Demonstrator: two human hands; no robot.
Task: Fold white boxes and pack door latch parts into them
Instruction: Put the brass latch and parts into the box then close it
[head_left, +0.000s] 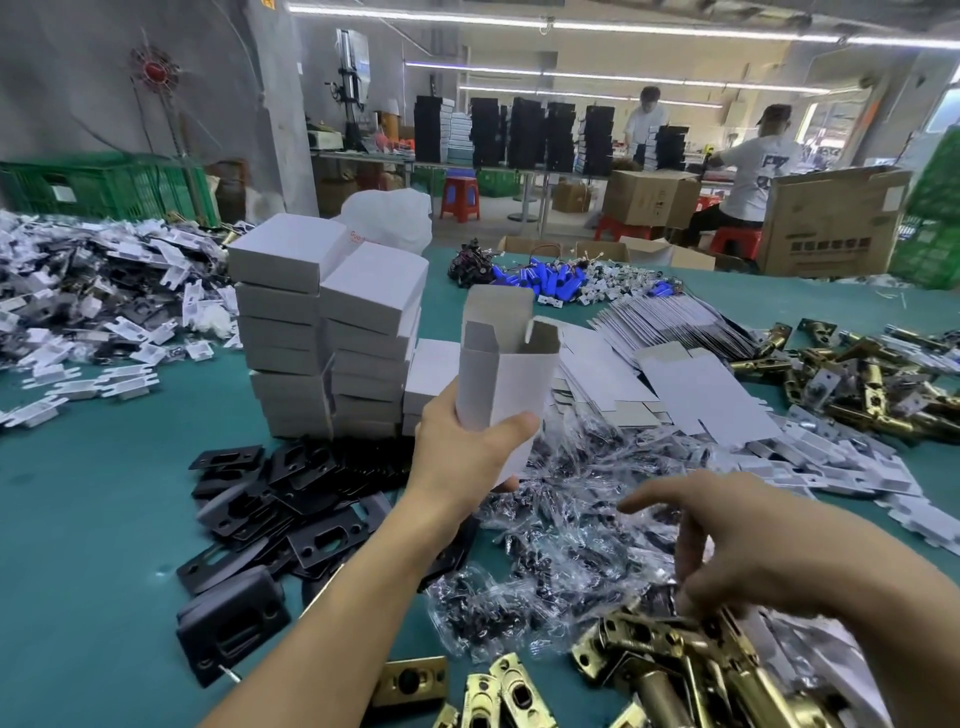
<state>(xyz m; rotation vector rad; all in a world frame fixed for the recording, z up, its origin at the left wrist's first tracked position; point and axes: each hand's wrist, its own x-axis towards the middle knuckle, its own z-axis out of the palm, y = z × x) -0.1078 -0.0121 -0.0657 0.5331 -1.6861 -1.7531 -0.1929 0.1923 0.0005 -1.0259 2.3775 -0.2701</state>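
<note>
One open white box (506, 374) is being held up. Three stacks of closed white boxes (291, 338) are standing behind it. Two workers (753, 171) are keeping busy at the back, near two large cartons (831, 228). Brass latches (675, 665) are lying in heaps past counting.

table (93, 545) teal-green | upright box (501, 387) white outside, grey-brown inside | stacked boxes (322, 332) white | strike plates (291, 499) matte black | latch bolts (675, 670) shiny brass-gold | screw bags (561, 545) clear, dark contents | flat blanks (711, 395) white with grey undersides | stools (460, 195) red | crates (104, 184) green | cartons (831, 228) brown | small cylinders (545, 280) blue

Right hand (769, 545) blurred, fingertips perhaps behind latches (670, 670).
</note>
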